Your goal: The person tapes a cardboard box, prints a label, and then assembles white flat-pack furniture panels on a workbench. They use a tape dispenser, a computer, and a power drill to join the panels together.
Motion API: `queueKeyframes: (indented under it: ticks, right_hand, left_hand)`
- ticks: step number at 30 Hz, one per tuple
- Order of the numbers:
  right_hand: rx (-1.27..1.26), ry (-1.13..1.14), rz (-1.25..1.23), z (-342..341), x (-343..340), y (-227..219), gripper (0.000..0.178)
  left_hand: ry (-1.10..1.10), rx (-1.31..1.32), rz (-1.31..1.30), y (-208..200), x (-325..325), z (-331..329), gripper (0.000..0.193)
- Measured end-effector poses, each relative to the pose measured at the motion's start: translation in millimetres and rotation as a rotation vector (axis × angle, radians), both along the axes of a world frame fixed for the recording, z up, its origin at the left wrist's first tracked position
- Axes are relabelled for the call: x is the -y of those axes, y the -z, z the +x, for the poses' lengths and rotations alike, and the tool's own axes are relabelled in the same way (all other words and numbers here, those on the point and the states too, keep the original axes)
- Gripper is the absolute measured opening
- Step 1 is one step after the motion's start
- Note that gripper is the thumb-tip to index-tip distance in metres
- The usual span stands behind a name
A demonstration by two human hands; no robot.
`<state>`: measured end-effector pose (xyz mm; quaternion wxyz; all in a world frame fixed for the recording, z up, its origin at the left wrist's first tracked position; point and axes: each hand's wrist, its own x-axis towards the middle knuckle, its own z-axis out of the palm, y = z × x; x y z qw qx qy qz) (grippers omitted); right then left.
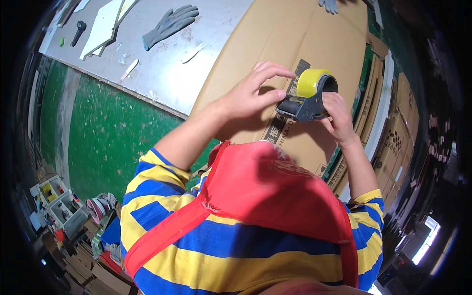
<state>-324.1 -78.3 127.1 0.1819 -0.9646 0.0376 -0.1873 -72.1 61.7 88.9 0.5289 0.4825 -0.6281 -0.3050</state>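
Note:
My right hand [337, 118] is closed around the black tape dispenser [307, 112] and holds it over a large brown cardboard box [275, 44]. A roll of yellow tape [309, 82] sits in the dispenser. My left hand [250, 93] is beside the dispenser's front end, its thumb and index finger apart. The thumb tip is close to the roller; whether it touches cannot be told. Dark printing runs along the box beneath the dispenser.
On the grey table [147, 64] lie a grey work glove [169, 27], thin pale strips, a black tool [78, 33] and white panels [103, 29]. Another grey glove [329, 6] shows at the box's far end, possibly worn. Flattened cartons [400, 132] stand at right.

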Motion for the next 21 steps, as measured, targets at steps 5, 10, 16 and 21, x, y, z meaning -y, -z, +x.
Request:
queueKeyframes:
  ticks: [5, 10, 16, 21]
  right_hand:
    - [-0.025, -0.101, -0.064, 6, 0, -13, 0.036]
    - [-0.057, -0.117, -0.117, 10, 3, -21, 0.035]
    - [-0.089, -0.076, -0.054, 8, 0, -19, 0.035]
    - [-0.177, -0.011, 0.122, -7, -13, -13, 0.034]
  left_hand:
    - [0.388, -0.085, 0.325, -14, 12, 12, 0.033]
    - [0.363, -0.068, 0.291, -17, 10, 11, 0.03]
    - [0.198, 0.006, -0.001, -9, 5, 2, 0.016]
    - [0.208, -0.105, 0.136, -11, 0, -8, 0.012]
